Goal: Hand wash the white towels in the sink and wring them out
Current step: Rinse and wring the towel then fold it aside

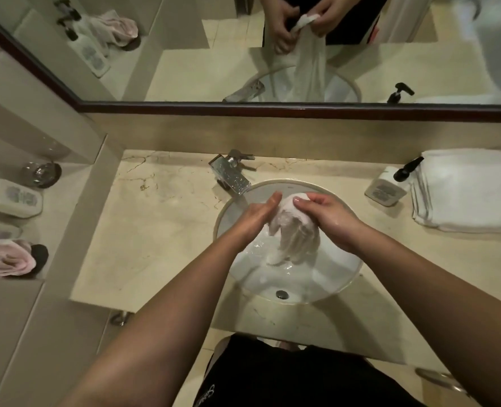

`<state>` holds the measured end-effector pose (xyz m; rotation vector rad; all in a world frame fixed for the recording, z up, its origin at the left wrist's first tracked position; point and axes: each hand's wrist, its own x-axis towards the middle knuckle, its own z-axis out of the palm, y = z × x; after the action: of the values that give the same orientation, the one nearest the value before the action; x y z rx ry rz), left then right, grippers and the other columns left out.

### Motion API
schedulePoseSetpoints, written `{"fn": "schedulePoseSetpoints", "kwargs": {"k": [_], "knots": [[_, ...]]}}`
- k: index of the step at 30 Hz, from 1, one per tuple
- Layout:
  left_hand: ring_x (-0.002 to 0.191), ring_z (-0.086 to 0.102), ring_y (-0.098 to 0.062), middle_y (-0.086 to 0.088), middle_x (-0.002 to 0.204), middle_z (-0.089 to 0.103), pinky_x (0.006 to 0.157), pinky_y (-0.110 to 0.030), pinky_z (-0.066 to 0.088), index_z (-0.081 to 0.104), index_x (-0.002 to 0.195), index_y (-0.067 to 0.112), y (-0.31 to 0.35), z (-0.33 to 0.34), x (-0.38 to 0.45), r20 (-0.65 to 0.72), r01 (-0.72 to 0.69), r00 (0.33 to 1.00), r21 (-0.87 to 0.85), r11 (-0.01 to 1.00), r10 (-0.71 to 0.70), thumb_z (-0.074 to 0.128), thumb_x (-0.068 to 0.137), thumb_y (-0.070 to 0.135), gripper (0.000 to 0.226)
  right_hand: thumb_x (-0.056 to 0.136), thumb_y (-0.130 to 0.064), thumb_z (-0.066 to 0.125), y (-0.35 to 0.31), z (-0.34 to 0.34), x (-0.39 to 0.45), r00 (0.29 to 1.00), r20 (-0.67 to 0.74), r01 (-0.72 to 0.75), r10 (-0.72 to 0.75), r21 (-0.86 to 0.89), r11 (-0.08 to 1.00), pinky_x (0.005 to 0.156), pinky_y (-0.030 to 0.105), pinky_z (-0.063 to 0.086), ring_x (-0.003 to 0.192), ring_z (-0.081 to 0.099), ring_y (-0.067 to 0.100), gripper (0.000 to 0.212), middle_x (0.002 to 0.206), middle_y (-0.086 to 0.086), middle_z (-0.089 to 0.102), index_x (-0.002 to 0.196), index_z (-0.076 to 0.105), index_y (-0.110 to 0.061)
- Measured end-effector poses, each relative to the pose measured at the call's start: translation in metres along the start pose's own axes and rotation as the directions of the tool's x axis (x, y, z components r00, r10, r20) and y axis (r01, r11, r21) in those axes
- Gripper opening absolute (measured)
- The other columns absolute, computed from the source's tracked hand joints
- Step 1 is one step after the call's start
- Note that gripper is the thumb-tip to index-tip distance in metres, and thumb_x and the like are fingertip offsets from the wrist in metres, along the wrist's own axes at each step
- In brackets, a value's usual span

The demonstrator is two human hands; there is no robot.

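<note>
Far to the left of the left hand, a pink cloth (7,258) and a bottle (11,198) lie on a side shelf, well apart from the work. Just beyond that hand's fingertips the tap (233,174) reaches over the sink (343,271).

The left hand (256,214) is flat, fingers straight and together, pressing against the left side of the towel (290,227). The towel is bunched between the two hands above the basin, its wet tail hanging down toward the water. The right hand (325,212) sits on the towel's top and right side, fingers curled over the wad and gripping it. Both forearms come up from the near edge and angle inward, wrists meeting over the bowl.

To the right of the right hand, a pump bottle (390,186) stands on the surface (167,230), touching or just beside a folded stack (466,190) of dry white towels.

The likely risks: since only the right hand truly grips, a hard rub could let the wet wad slip out and drop into the basin. Vigorous scrubbing or wringing held this high could also throw water across the surface toward the dry stack, wetting towels not yet washed.
</note>
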<state>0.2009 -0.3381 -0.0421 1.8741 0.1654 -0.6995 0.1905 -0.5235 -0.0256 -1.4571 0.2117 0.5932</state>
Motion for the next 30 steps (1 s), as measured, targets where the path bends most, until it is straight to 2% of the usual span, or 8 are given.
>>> {"fn": "schedulePoseSetpoints", "kwargs": {"k": [4, 10, 14, 17, 20, 23, 26, 30], "knots": [[0.096, 0.068, -0.023, -0.007, 0.105, 0.074, 0.094, -0.035, 0.048, 0.069, 0.113, 0.006, -0.031, 0.003, -0.003, 0.120, 0.024, 0.993, -0.190, 0.981, -0.001, 0.086, 0.071, 0.035, 0.054, 0.100, -0.017, 0.055, -0.002, -0.001, -0.009, 0.999, -0.015, 0.034, -0.032, 0.211, 0.977, 0.086, 0.035, 0.054, 0.094, 0.066, 0.031, 0.033, 0.106, 0.027, 0.068, 0.118, 0.061, 0.011], [0.100, 0.070, -0.017, -0.007, 0.108, 0.075, 0.100, -0.032, 0.048, 0.072, 0.105, 0.011, -0.028, 0.005, -0.004, 0.069, 0.020, 0.998, -0.251, 0.968, -0.003, 0.074, 0.089, 0.012, 0.016, 0.098, -0.013, 0.053, -0.005, -0.009, -0.014, 0.961, -0.275, 0.113, -0.023, 0.314, 0.943, 0.076, 0.038, 0.041, 0.079, 0.058, 0.022, 0.020, 0.082, 0.011, 0.062, 0.084, 0.066, -0.006], [0.083, 0.066, -0.014, -0.011, 0.096, 0.070, 0.090, -0.031, 0.052, 0.071, 0.099, 0.007, -0.011, -0.011, -0.005, 0.054, -0.054, 0.996, -0.345, 0.937, 0.078, 0.068, 0.093, 0.009, 0.007, 0.091, -0.014, 0.060, 0.000, -0.020, -0.014, 0.907, -0.421, 0.011, 0.013, 0.054, 0.998, 0.075, 0.032, 0.040, 0.086, 0.054, 0.022, 0.017, 0.092, 0.010, 0.060, 0.106, 0.064, -0.009], [0.085, 0.065, -0.020, -0.011, 0.095, 0.070, 0.081, -0.030, 0.053, 0.071, 0.100, 0.007, 0.008, -0.016, -0.008, 0.121, -0.088, 0.983, -0.339, 0.937, 0.136, 0.065, 0.094, 0.006, 0.009, 0.089, -0.019, 0.072, 0.002, -0.012, -0.022, 0.985, -0.174, -0.018, -0.010, -0.160, 0.987, 0.082, 0.028, 0.052, 0.099, 0.063, 0.017, 0.053, 0.111, 0.007, 0.065, 0.136, 0.050, -0.032], [0.090, 0.067, -0.025, -0.012, 0.098, 0.073, 0.088, -0.036, 0.053, 0.073, 0.106, 0.004, 0.024, -0.023, -0.009, 0.183, -0.106, 0.971, -0.235, 0.966, 0.151, 0.069, 0.091, 0.006, 0.016, 0.083, -0.029, 0.080, -0.002, 0.003, -0.028, 0.993, 0.110, 0.004, 0.038, -0.360, 0.933, 0.091, 0.025, 0.054, 0.110, 0.066, 0.010, 0.056, 0.122, -0.001, 0.069, 0.134, 0.058, -0.031], [0.090, 0.071, -0.024, -0.009, 0.098, 0.077, 0.092, -0.040, 0.055, 0.076, 0.103, 0.010, 0.025, -0.034, -0.013, 0.218, -0.122, 0.965, -0.134, 0.983, 0.149, 0.075, 0.087, 0.009, 0.017, 0.094, -0.024, 0.069, -0.006, 0.015, -0.029, 1.000, -0.006, 0.025, -0.030, -0.417, 0.909, 0.083, 0.031, 0.055, 0.096, 0.069, 0.017, 0.023, 0.110, 0.010, 0.074, 0.115, 0.073, -0.016], [0.093, 0.070, -0.021, -0.010, 0.103, 0.076, 0.094, -0.037, 0.054, 0.075, 0.105, 0.009, 0.013, -0.044, -0.021, 0.262, -0.105, 0.954, -0.168, 0.980, 0.147, 0.082, 0.079, 0.011, 0.027, 0.097, -0.017, 0.063, -0.010, 0.024, -0.040, 0.999, -0.048, -0.017, 0.006, -0.239, 0.971, 0.084, 0.035, 0.055, 0.093, 0.070, 0.024, 0.020, 0.105, 0.014, 0.075, 0.111, 0.073, -0.010], [0.099, 0.070, -0.018, -0.002, 0.105, 0.075, 0.095, -0.036, 0.054, 0.068, 0.109, 0.010, -0.026, -0.047, -0.022, 0.378, -0.112, 0.923, 0.069, 0.991, 0.078, 0.089, 0.068, 0.013, 0.046, 0.097, -0.012, 0.058, -0.023, 0.042, -0.051, 0.994, -0.106, 0.041, -0.039, 0.021, 0.999, 0.075, 0.032, 0.055, 0.083, 0.068, 0.027, 0.017, 0.091, 0.013, 0.074, 0.098, 0.072, -0.003]]}}
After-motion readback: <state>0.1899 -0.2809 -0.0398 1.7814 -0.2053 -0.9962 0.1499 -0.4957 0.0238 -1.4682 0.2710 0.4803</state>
